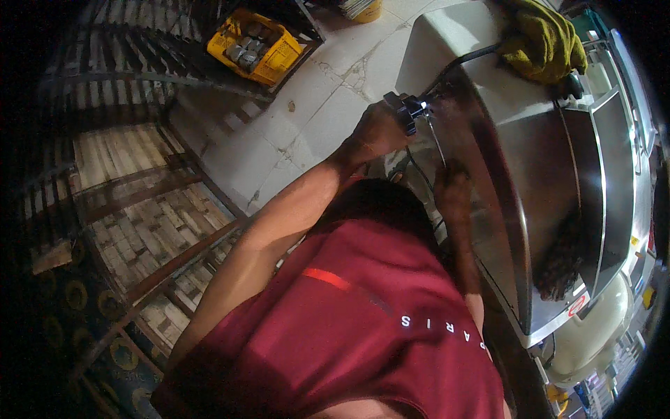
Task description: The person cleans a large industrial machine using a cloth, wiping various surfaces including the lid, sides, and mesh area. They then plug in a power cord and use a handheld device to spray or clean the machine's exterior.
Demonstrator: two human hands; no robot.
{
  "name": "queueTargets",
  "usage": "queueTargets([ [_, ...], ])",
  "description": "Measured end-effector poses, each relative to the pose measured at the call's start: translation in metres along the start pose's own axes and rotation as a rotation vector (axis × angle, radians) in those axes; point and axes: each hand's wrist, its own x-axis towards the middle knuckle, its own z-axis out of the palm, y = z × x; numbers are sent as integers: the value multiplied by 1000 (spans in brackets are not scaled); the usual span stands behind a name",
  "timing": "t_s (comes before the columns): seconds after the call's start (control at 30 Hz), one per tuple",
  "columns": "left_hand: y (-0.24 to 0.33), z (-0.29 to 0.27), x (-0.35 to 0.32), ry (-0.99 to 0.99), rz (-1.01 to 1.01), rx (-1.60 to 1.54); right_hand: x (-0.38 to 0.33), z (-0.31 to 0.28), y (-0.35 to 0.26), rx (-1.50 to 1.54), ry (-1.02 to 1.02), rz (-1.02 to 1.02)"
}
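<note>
My left hand [380,131] is closed around a black, lobed part with a shiny metal middle [408,112], held beside the machine's steel side. A thin metal rod [437,142], like a screwdriver shaft, runs from that part to my right hand [453,190]. The right hand is in shade with its fingers closed round the rod's lower end; any handle is hidden. A thick black cable [460,61] comes from the machine [447,31] and reaches down to the black part.
The steel-sided machine stands close on my right, with a yellow-green cloth [544,43] on top. At the far left, a yellow crate [279,66] holds metal round pieces. Slatted racks [139,230] line the left. Pale tiles [307,112] cover the floor.
</note>
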Motion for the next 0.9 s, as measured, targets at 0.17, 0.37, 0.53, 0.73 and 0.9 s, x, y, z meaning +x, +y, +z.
queueTargets([
  [0.17, -36, 10, 13, 33, 268, -194, -11, -4, -3, -9, -142, 198],
  [0.37, -33, -2, 17, -357, -346, -803, -35, 4, 21, -30, -134, 230],
  [0.53, -64, 11, 9, -535, -504, -1446, -31, -13, -2, 48, -135, 289],
  [0.73, -81, 23, 11, -647, -625, -1739, -24, -9, -5, 34, -31, 223],
  [0.9, -63, 5, 21, -474, -515, -1294, -17, -11, -6, 38, -17, 166],
])
